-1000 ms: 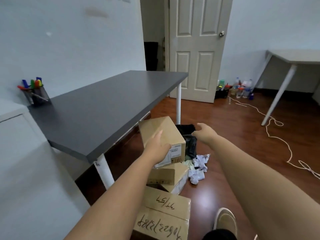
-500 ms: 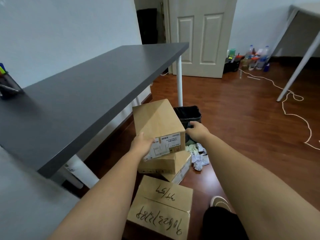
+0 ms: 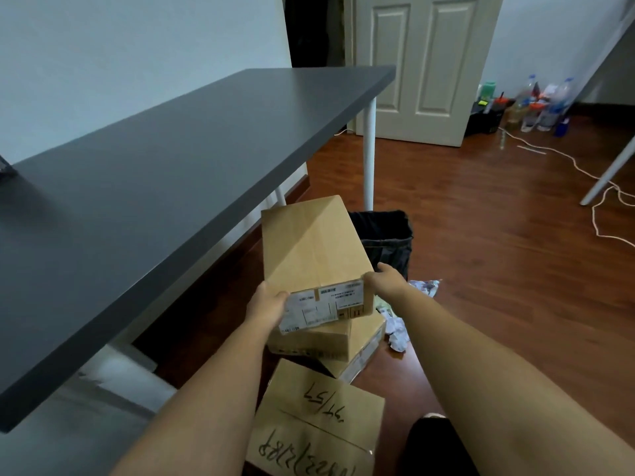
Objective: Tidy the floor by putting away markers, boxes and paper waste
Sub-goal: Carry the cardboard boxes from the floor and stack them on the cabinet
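Note:
A brown cardboard box with a white shipping label (image 3: 311,250) sits tilted on top of a second cardboard box (image 3: 330,341) on the wooden floor. My left hand (image 3: 266,304) grips the labelled box at its near left corner. My right hand (image 3: 386,281) grips its near right corner. A third box with black handwriting (image 3: 319,420) lies closest to me. Crumpled white paper (image 3: 398,333) lies on the floor right of the boxes, with another crumpled piece (image 3: 426,286) beside a black-lined bin (image 3: 385,235) behind them.
A dark grey table (image 3: 165,180) with white legs stands to the left, its edge close to the boxes. Bottles and clutter (image 3: 529,104) sit by the door. A white cord (image 3: 584,173) trails over the floor at right, near another table's leg (image 3: 608,173).
The view has dipped down and closer to the boxes. My right hand came in from beside the bin onto the labelled box's right corner, and my left hand slid to its near left corner.

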